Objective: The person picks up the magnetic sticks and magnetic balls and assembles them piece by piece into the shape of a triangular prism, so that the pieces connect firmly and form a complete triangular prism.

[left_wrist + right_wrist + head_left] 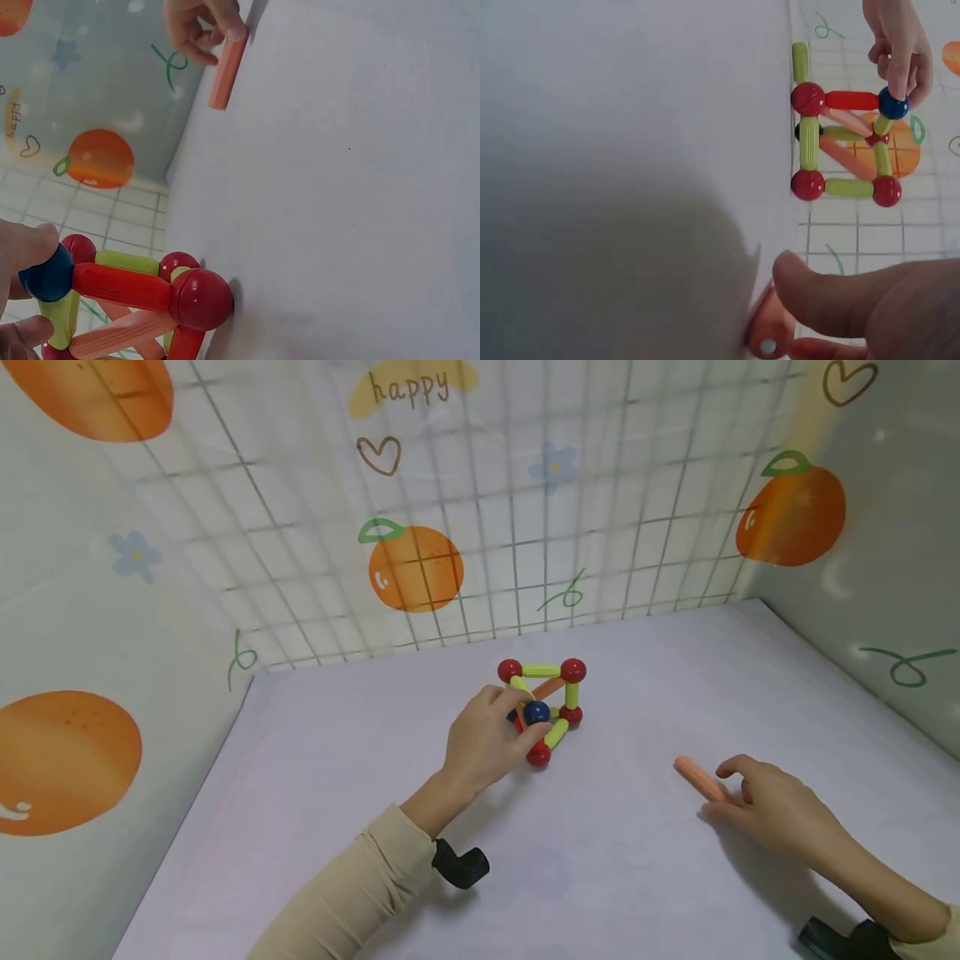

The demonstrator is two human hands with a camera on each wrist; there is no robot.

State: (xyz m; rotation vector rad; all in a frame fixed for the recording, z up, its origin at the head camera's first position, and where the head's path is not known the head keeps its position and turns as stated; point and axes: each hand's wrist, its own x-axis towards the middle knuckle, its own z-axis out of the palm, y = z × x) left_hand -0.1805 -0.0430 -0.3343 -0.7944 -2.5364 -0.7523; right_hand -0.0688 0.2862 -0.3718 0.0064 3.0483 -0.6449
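A box-like frame of magnetic balls and rods stands on the table, with red balls (573, 671) at its corners and yellow-green rods (542, 671) between them. Longer salmon rods (847, 159) cross it diagonally. My left hand (487, 739) pinches the blue ball (47, 274) at a top corner, which a red rod (124, 286) joins to a red ball below. Well to the right, my right hand (787, 810) holds a loose salmon rod (697, 777) between thumb and fingers, low over the table. A metal dot shows at its end in the right wrist view.
The white table (337, 760) runs back to a grid-patterned curtain (480, 485) printed with oranges. Similar printed sheets (67, 610) hang at both sides. Dark wrist mounts (461, 864) sit on both forearms.
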